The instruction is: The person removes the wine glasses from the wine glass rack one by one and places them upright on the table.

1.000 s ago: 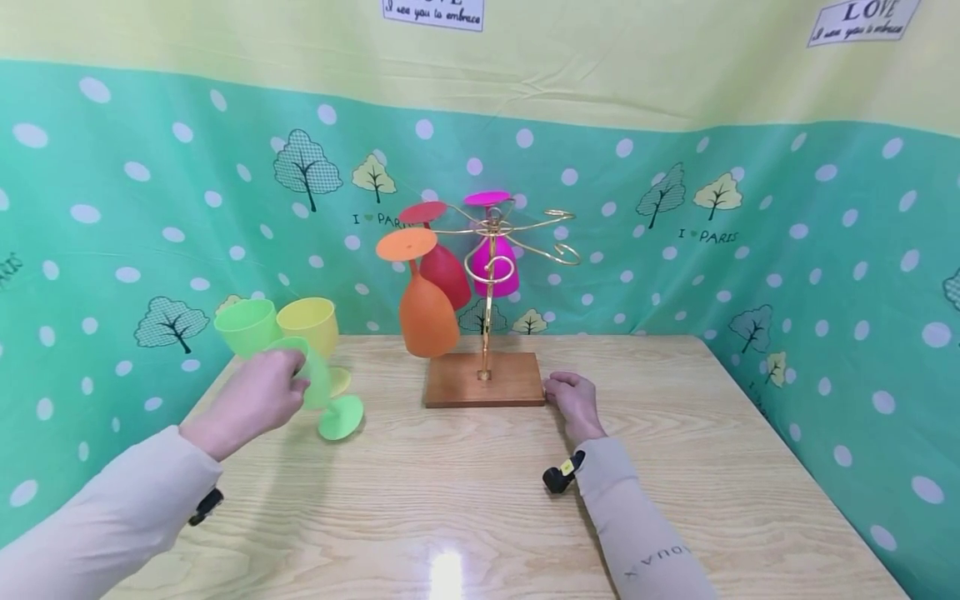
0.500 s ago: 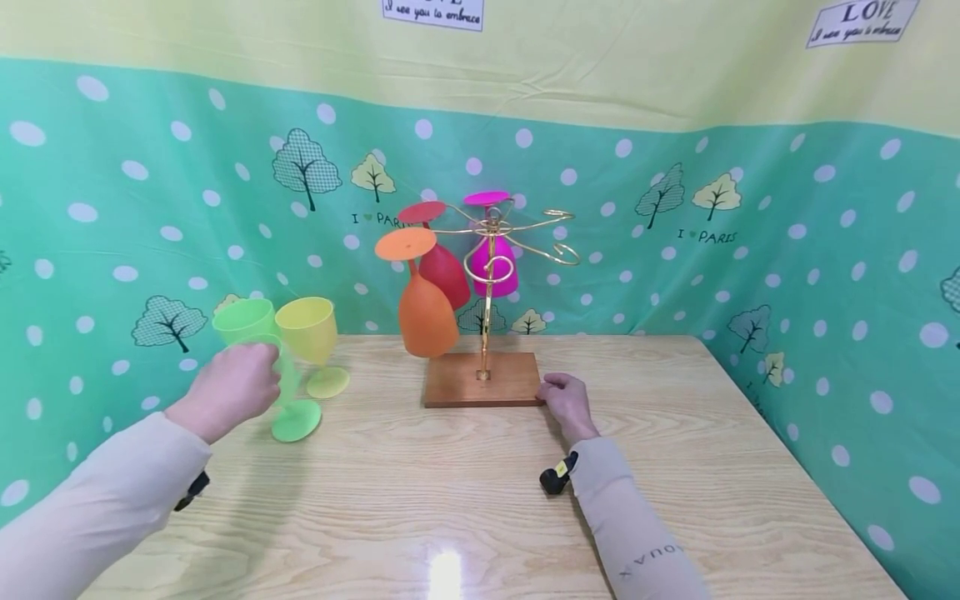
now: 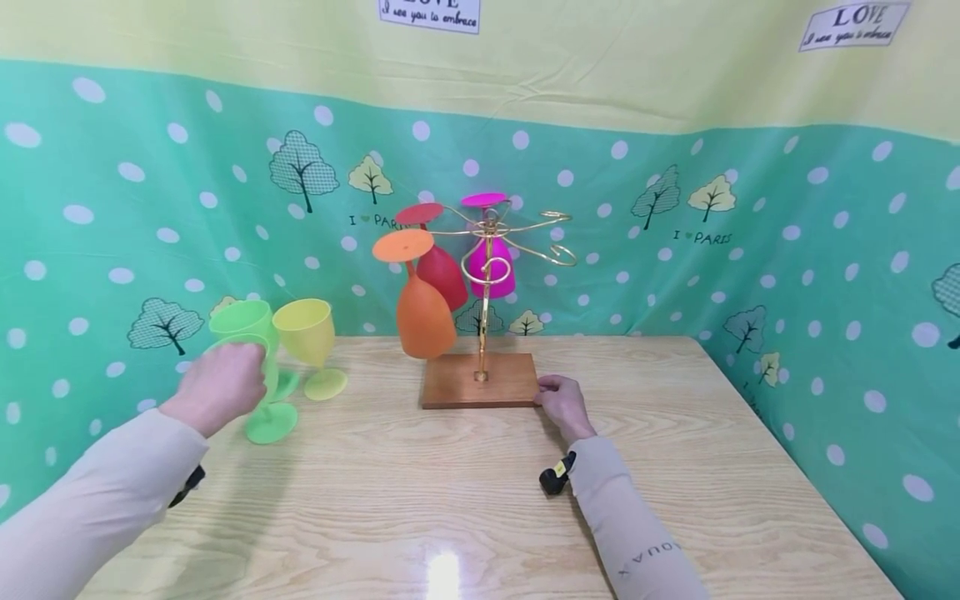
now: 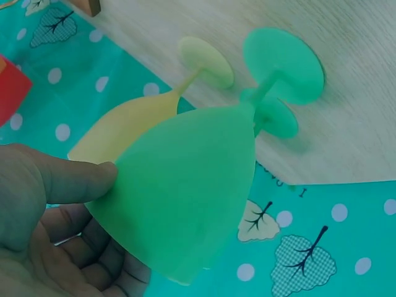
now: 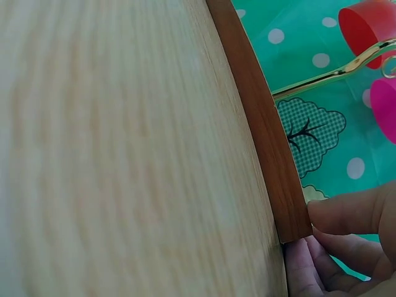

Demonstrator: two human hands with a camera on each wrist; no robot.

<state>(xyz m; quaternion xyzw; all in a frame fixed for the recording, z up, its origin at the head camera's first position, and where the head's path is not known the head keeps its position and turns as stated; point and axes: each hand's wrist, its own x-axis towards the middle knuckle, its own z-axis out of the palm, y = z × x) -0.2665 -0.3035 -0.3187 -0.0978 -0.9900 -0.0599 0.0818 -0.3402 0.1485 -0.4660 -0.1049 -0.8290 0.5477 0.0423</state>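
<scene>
My left hand pinches the rim of a green plastic goblet between thumb and fingers. The goblet is upright, its foot low at the tabletop. Just behind it stands a second green goblet, partly covered, with a yellow goblet to its right. With thumb and fingers, my right hand grips the right front corner of the wooden base of a gold stemware rack. Orange, red and magenta goblets hang upside down from the rack.
Curled wire arms without goblets reach out on the rack's right and front. A light wood table lies beneath everything. Dotted green cloth hangs close behind the rack and along both sides.
My left hand has carried the green goblet leftward, to in front of the other green one, uncovering the yellow goblet's foot. My right hand stays at the rack's base.
</scene>
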